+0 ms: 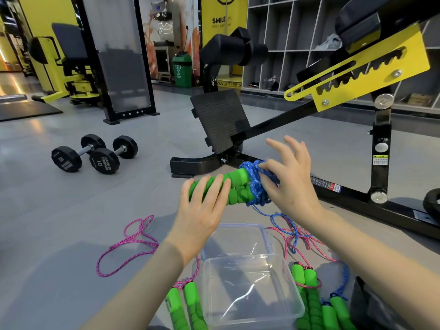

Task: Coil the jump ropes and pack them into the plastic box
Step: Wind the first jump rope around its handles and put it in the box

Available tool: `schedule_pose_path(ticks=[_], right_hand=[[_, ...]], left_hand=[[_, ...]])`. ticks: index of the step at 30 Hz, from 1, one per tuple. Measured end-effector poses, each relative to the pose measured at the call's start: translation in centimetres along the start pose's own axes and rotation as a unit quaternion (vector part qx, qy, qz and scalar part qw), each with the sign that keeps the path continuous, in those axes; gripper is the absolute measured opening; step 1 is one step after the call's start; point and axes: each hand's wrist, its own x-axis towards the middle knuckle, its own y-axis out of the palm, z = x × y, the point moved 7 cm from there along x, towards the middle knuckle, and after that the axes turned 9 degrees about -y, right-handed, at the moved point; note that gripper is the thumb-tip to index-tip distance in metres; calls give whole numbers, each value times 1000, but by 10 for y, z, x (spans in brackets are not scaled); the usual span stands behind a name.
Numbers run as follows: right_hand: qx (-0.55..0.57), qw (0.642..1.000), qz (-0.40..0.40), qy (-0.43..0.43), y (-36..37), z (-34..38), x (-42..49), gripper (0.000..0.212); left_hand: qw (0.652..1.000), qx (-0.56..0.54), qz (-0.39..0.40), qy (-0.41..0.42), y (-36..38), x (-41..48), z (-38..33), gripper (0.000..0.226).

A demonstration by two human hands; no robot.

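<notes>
Speckled blue rope bunches in loops around the right end of two ribbed green foam handles, held in the air above the clear plastic box. The handles lie side by side, long axis left to right, with the roped end tipped slightly up. The left hand grips them; the right hand pinches the coil.
</notes>
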Motion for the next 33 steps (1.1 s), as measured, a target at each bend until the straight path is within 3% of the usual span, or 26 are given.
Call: schedule_pose_path(ticks=[3, 6, 12, 23, 25, 29, 33], right_hand=[[-96, 990, 24, -101, 0, 8, -1, 23], [-125, 978, 59, -154, 1, 11, -5, 32], [-11, 980, 147, -130, 1, -14, -1, 37], [-89, 947, 197, -237, -11, -20, 28, 34], [-43, 951, 220, -212, -13, -24, 31, 35], [145, 953, 264, -37, -21, -35, 40, 21], [187, 948, 240, 93, -10, -45, 34, 6]], left_hand=[[1000, 6, 8, -16, 0, 1, 6, 46], [999, 6, 17, -32, 2, 1, 6, 46], [999, 7, 27, -21, 2, -2, 6, 48], [1000, -2, 22, -14, 2, -1, 3, 48], [1000, -2, 27, -8, 3, -4, 7, 50], [1000, -12, 16, 10, 3, -10, 9, 50], [999, -31, 7, 8, 2, -4, -1, 46]])
